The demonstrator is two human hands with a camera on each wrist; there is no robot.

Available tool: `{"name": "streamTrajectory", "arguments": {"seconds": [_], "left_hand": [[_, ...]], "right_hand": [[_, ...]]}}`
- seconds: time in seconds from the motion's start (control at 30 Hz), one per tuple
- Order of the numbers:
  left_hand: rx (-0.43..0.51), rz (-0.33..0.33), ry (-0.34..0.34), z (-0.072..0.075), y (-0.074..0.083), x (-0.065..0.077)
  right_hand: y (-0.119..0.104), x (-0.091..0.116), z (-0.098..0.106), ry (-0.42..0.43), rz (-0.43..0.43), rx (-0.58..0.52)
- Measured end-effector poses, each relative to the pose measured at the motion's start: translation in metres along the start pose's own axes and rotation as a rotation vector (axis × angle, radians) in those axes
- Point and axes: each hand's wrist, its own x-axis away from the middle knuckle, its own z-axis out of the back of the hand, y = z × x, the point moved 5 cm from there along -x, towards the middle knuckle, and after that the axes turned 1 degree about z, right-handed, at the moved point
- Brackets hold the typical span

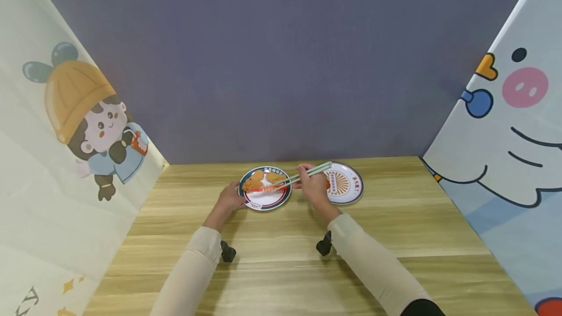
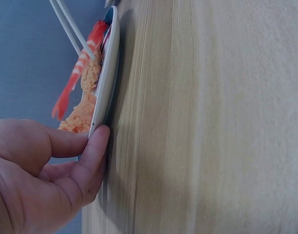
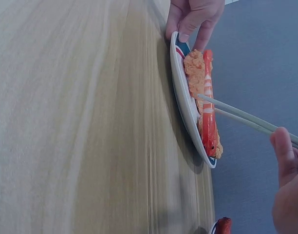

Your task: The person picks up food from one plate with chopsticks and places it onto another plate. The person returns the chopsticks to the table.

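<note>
My left hand [image 1: 231, 198] pinches the left rim of a patterned plate [image 1: 265, 201] between thumb and fingers. On this plate lie several golden fried pieces [image 3: 194, 70] that look like breaded chicken. A red-and-white shrimp [image 3: 208, 85] lies across or just above them; in the left wrist view its tail sticks out past the plate's rim. In my right hand [image 1: 313, 187] I hold a pair of pale green chopsticks [image 3: 241, 114]. Their tips straddle the shrimp's middle. Whether the shrimp is fully off the food cannot be told.
A second white plate [image 1: 351, 187] with a sunburst pattern stands to the right, partly behind my right hand. A red item [image 3: 223, 226] on it is mostly hidden. The wooden table [image 1: 272, 277] meets a grey panel [image 1: 281, 87] at the back and printed side panels.
</note>
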Motion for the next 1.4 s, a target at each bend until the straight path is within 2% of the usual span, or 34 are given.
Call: {"name": "streamTrajectory", "arguments": {"seconds": [0.63,0.8,1.0,1.4], "left_hand": [[0.021,0.017,-0.001,0.0,0.002,0.001],[0.042,0.022,-0.005,0.0,0.0,-0.002],[0.045,0.054,-0.021,-0.002,-0.002,-0.004],[0.032,0.025,-0.019,-0.003,0.0,-0.004]], "right_hand": [[-0.005,-0.006,0.025,0.031,0.002,-0.124],[-0.008,-0.006,0.027,0.006,0.009,-0.078],[-0.001,-0.006,0.027,-0.007,-0.009,-0.052],[0.007,-0.006,0.012,-0.045,0.008,0.049]]}}
